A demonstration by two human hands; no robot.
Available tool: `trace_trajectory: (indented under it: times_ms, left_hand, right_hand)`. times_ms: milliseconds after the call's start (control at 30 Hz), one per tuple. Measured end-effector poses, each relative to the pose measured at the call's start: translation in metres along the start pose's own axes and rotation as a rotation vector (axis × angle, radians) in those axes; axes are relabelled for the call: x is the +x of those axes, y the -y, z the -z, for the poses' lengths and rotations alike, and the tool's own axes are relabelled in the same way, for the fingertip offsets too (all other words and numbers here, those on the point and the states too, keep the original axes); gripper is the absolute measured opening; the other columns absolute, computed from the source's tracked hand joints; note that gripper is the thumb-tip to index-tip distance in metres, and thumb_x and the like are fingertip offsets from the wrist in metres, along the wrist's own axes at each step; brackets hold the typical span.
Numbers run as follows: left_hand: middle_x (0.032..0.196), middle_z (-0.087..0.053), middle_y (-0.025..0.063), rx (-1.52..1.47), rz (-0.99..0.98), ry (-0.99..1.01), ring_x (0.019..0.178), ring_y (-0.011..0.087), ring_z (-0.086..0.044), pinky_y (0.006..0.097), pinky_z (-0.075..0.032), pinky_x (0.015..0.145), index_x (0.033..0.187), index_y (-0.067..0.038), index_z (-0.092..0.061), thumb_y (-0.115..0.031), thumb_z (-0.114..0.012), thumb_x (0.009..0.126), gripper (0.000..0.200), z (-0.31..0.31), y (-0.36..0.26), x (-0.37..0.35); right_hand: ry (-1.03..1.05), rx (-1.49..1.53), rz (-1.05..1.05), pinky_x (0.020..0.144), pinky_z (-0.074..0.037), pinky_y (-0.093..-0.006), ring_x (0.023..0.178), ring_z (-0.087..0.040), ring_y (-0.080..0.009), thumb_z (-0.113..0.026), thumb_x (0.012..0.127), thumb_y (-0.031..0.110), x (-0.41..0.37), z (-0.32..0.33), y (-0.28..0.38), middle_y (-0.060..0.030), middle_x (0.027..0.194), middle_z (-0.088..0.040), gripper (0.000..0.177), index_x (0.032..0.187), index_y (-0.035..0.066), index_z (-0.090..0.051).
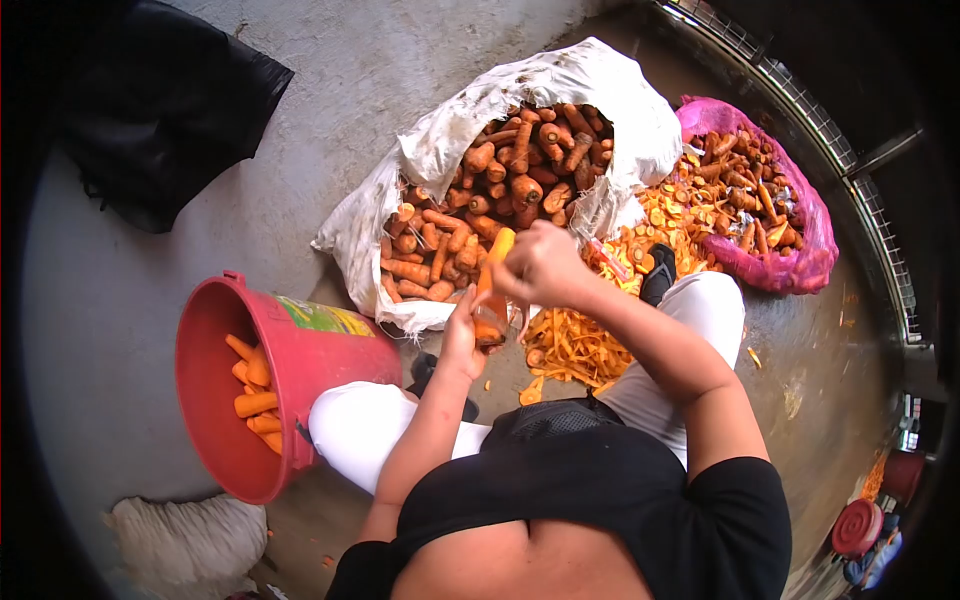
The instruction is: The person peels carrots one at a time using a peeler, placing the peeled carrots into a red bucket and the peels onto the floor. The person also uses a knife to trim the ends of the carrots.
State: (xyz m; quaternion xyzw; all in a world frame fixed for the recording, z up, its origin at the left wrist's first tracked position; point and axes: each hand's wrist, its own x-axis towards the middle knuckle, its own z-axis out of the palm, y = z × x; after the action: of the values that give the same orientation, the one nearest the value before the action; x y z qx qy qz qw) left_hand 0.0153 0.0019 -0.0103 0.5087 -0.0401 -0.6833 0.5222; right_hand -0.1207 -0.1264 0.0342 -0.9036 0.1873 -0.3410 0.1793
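My left hand (462,335) is wrapped round the lower part of a carrot (497,262), which points up and away from me. The upper end of that carrot is bright orange and peeled; its lower part looks darker. My right hand (545,265) is closed beside the carrot's upper part, and what it grips is too small to make out. Unpeeled carrots (525,170) fill a white sack (630,110) beyond my hands. Orange peelings (570,345) lie in a heap on the floor below my right hand.
On the left a red bucket (340,365) lies tilted with peeled carrots (258,400) inside. A pink sack (815,245) of carrot pieces is at the right. Black cloth (170,100) lies upper left, a pale sack (190,545) lower left, and a red lid (857,528) lower right.
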Motion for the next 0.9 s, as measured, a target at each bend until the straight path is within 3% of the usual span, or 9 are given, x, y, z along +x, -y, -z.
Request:
trace_trajectory:
  times_ms: [133,333,433,500,567,667,767,833,900]
  left_hand:
    - [0.097,-0.065,0.0022,0.007,0.032,-0.016,0.084,0.0148,-0.065,0.0306,-0.053,0.065,0.110,-0.012,-0.057,-0.046,-0.046,0.095,0.039,0.008,0.002,0.000]
    - [0.095,-0.064,0.0047,0.011,-0.077,0.087,0.080,0.0147,-0.064,0.0312,-0.054,0.066,0.114,-0.007,-0.056,-0.040,-0.044,0.098,0.039,-0.009,-0.005,-0.008]
    - [0.092,-0.062,0.0048,0.118,-0.128,0.110,0.076,0.0137,-0.062,0.0289,-0.053,0.065,0.114,-0.005,-0.056,-0.040,-0.044,0.098,0.040,-0.011,-0.001,-0.012]
    - [0.090,-0.061,0.0050,0.157,-0.143,0.099,0.075,0.0121,-0.060,0.0276,-0.051,0.063,0.115,-0.003,-0.055,-0.039,-0.042,0.099,0.042,-0.021,0.002,-0.024]
    - [0.090,-0.061,0.0052,0.194,-0.141,0.113,0.076,0.0119,-0.060,0.0271,-0.050,0.061,0.116,-0.003,-0.054,-0.038,-0.041,0.100,0.041,-0.015,0.007,-0.028]
    - [0.090,-0.061,0.0084,0.122,-0.173,0.151,0.072,0.0145,-0.061,0.0287,-0.051,0.062,0.117,-0.002,-0.053,-0.038,-0.038,0.100,0.042,-0.013,0.003,-0.025]
    - [0.091,-0.062,0.0103,-0.018,-0.117,0.201,0.071,0.0183,-0.062,0.0311,-0.051,0.062,0.116,-0.002,-0.052,-0.039,-0.037,0.099,0.043,-0.021,-0.004,-0.025]
    - [0.091,-0.062,0.0108,-0.092,-0.077,0.253,0.072,0.0206,-0.062,0.0327,-0.051,0.062,0.116,-0.002,-0.052,-0.039,-0.038,0.099,0.043,-0.021,-0.006,-0.023]
    - [0.092,-0.063,0.0106,-0.148,-0.076,0.303,0.076,0.0225,-0.063,0.0341,-0.051,0.061,0.116,-0.004,-0.052,-0.039,-0.039,0.098,0.042,-0.014,-0.006,-0.014]
  right_hand:
    - [0.057,-0.051,0.087,0.052,-0.038,-0.0334,0.045,-0.050,-0.0211,-0.061,0.076,0.019,-0.003,-0.005,0.013,-0.0035,0.043,-0.050,0.037,0.041,0.011,-0.050]
    - [0.073,-0.024,0.017,0.053,-0.044,-0.0359,0.045,-0.053,-0.0246,-0.061,0.076,0.024,0.001,-0.002,-0.003,-0.0080,0.043,-0.050,0.034,0.044,0.011,-0.060]
    - [0.070,-0.175,-0.212,0.049,-0.043,-0.0312,0.042,-0.054,-0.0152,-0.059,0.080,0.018,0.007,0.006,-0.042,-0.0025,0.049,-0.058,0.034,0.046,0.010,-0.058]
    - [0.237,-0.282,-0.665,0.062,-0.052,-0.0349,0.055,-0.063,-0.0226,-0.051,0.084,0.037,0.018,0.030,-0.083,-0.0132,0.060,-0.063,0.042,0.058,0.008,-0.067]
    - [0.325,-0.562,-0.871,0.064,-0.053,-0.0380,0.058,-0.064,-0.0254,-0.046,0.086,0.041,0.012,0.050,-0.132,-0.0144,0.064,-0.065,0.046,0.067,0.007,-0.070]
    - [0.193,-0.654,-0.837,0.062,-0.053,-0.0384,0.059,-0.065,-0.0244,-0.045,0.088,0.041,-0.009,0.055,-0.149,-0.0117,0.063,-0.065,0.046,0.068,0.008,-0.071]
    - [0.228,-0.276,-0.973,0.058,-0.052,-0.0363,0.056,-0.065,-0.0216,-0.046,0.088,0.042,0.014,0.044,-0.101,-0.0089,0.060,-0.065,0.046,0.066,0.010,-0.071]
    - [0.187,-0.033,-0.806,0.046,-0.044,-0.0324,0.041,-0.053,-0.0188,-0.053,0.087,0.039,0.017,0.034,-0.059,-0.0066,0.053,-0.060,0.043,0.057,0.013,-0.068]
    - [0.064,0.129,-0.433,0.045,-0.039,-0.0324,0.038,-0.047,-0.0166,-0.055,0.085,0.030,0.009,0.024,-0.020,-0.0031,0.048,-0.055,0.039,0.050,0.016,-0.064]
